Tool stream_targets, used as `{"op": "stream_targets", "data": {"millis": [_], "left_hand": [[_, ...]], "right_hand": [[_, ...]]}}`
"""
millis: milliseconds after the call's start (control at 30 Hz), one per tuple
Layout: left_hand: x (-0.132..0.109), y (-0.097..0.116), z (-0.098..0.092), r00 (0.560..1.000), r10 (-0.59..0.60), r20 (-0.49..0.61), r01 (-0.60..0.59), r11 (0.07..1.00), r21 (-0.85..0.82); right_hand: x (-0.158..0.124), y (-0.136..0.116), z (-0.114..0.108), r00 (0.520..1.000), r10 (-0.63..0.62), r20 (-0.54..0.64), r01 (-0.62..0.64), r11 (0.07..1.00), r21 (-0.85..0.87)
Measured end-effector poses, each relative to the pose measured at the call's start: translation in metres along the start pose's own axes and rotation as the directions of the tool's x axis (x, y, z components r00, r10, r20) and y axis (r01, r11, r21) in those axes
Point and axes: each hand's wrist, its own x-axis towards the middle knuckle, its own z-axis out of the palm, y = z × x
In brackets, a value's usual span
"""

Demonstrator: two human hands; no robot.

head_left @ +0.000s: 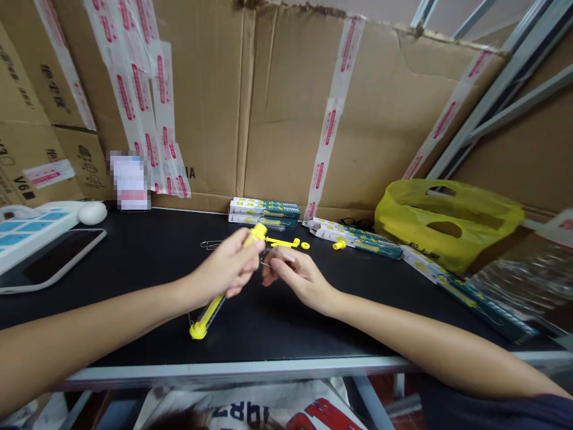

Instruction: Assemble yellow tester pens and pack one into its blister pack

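At the far left of the counter [147, 334], a white power strip [67, 214] stands behind a flat-lying phone [58, 257]. Right of these, the lower yellow end of the clear tube [210, 313] points down toward the counter's front edge. The tube slants up through the left hand [233, 260], which is closed around it; its yellow top end projects above the fist. Small boxes [264, 214] are stacked behind. The right hand [304, 275], fingers curled and nearly closed, appears to pinch a thin wire [264, 261] just beside the left. Loose yellow parts [282, 243] lie beyond, then a yellow cap [339, 245] and a yellow bag [447, 239].

Step in hand, as judged: working the wire close to the tube's upper end. The next move calls for a steady left grip and fine fingertip control on the right.
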Motion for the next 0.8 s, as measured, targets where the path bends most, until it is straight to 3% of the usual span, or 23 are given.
{"op": "stream_targets", "data": {"millis": [133, 233, 300, 367, 433, 533, 667, 733, 800], "left_hand": [[0.006, 0.009, -0.01, 0.997, 0.032, -0.075, -0.033, 0.999, -0.011], [0.006, 0.006, -0.013, 0.999, -0.037, 0.007, 0.036, 0.985, 0.169], [0.005, 0.0, -0.013, 1.0, -0.006, 0.017, -0.001, 0.914, 0.406], [0.002, -0.005, -0.013, 0.997, 0.064, 0.029, -0.069, 0.785, 0.615], [-0.001, -0.009, -0.011, 0.996, 0.059, 0.066, -0.089, 0.696, 0.713], [-0.003, -0.014, -0.009, 0.994, -0.029, 0.108, -0.057, 0.697, 0.714], [-0.003, -0.02, -0.007, 0.989, -0.04, 0.141, -0.068, 0.726, 0.684], [-0.004, -0.02, -0.007, 0.989, -0.021, 0.144, -0.084, 0.724, 0.685], [-0.005, -0.02, -0.006, 0.989, -0.051, 0.141, -0.056, 0.745, 0.665]], "right_hand": [[0.003, 0.004, -0.008, 0.987, 0.159, 0.028, -0.16, 0.987, 0.002], [0.007, 0.004, -0.012, 0.95, 0.304, 0.064, -0.303, 0.953, -0.022], [0.009, 0.004, -0.015, 0.898, 0.422, 0.12, -0.415, 0.906, -0.083], [0.008, 0.003, -0.018, 0.841, 0.511, 0.177, -0.489, 0.859, -0.156], [0.006, 0.0, -0.02, 0.814, 0.538, 0.22, -0.494, 0.84, -0.225], [0.003, -0.005, -0.024, 0.795, 0.539, 0.278, -0.477, 0.839, -0.264], [0.003, -0.01, -0.031, 0.707, 0.569, 0.42, -0.577, 0.807, -0.122], [0.004, -0.01, -0.033, 0.717, 0.543, 0.437, -0.588, 0.808, -0.04], [0.004, -0.011, -0.032, 0.792, 0.481, 0.377, -0.525, 0.851, 0.016]]}}
